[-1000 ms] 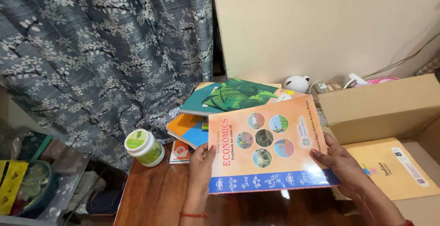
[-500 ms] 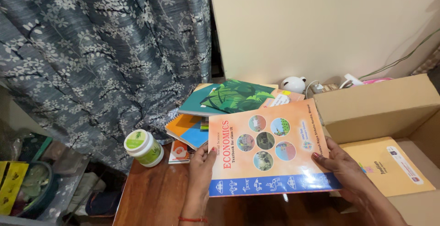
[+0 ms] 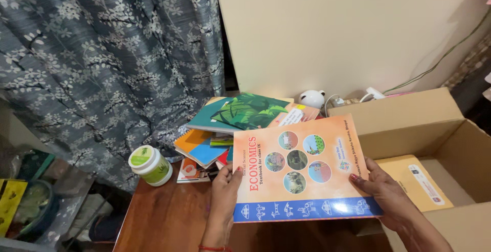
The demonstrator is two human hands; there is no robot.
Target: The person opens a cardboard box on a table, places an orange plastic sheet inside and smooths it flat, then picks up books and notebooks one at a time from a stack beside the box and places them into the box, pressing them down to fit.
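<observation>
We stand at a brown wooden table (image 3: 169, 221) against a cream wall (image 3: 337, 32), a grey floral curtain (image 3: 102, 52) at nine o'clock. Our left hand (image 3: 224, 201) and right hand (image 3: 384, 193) grip the edges of an orange paperback textbook (image 3: 299, 167) above the table; a stack of colourful books (image 3: 230, 124) lies at twelve o'clock, a white green-lidded jar (image 3: 150, 165) at ten, an open cardboard box (image 3: 434, 144) at three.

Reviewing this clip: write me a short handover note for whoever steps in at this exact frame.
Left hand: grips the left edge of the orange textbook, thumb on the cover.
Right hand: holds the book's right edge from below.
The book is held flat in the air, above the wooden table and partly over the open cardboard box.
Done: a yellow book already lies inside the box.
Left: the orange textbook is not in the box; a pile of books sits on the table behind it, beside a white jar with a green lid.
</observation>
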